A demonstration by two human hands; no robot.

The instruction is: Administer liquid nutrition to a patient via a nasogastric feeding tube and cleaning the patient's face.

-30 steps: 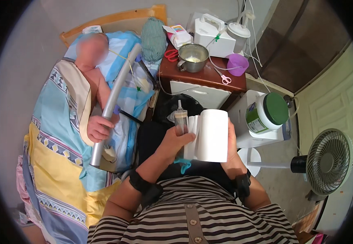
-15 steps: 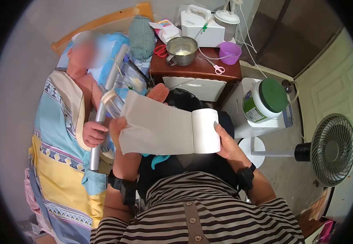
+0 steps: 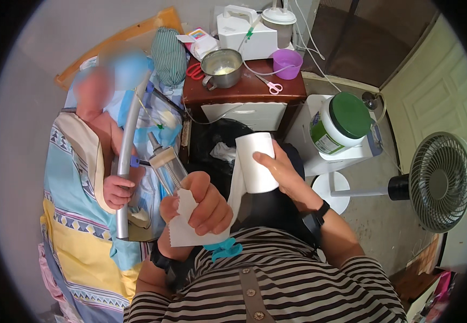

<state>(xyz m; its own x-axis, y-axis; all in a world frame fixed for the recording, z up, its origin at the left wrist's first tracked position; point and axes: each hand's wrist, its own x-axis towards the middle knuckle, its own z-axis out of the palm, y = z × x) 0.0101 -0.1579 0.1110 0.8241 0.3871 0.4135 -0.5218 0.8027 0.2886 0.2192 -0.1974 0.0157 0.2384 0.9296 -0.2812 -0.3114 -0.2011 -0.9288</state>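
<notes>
My right hand [image 3: 279, 167] is wrapped around a white toilet paper roll [image 3: 259, 175], held above my lap with the thumb across its side. A loose paper strip [image 3: 237, 196] hangs from the roll and runs to my left hand [image 3: 206, 207]. That hand is closed in a fist, with the torn paper end sticking out below the fingers. Also in this fist is what looks like a large clear syringe [image 3: 170, 166], its narrow tip pointing up and away. A teal handle-like piece [image 3: 224, 249] shows under the fist, partly hidden by paper.
On the left, a person lies in bed, one hand [image 3: 117, 192] by the grey bed rail [image 3: 127, 145]. A brown cabinet [image 3: 190, 94] bears a metal cup [image 3: 221, 68], scissors and a purple bowl [image 3: 287, 63]. Below is a black-lined bin [image 3: 206, 145]; rightward, a green-lidded tub [image 3: 346, 123] and fan [image 3: 442, 182].
My left hand has come nearer and right, turning into a fist with paper bunched in it. The stretched strip has gone slack. The roll has shifted slightly left and up; the view has moved.
</notes>
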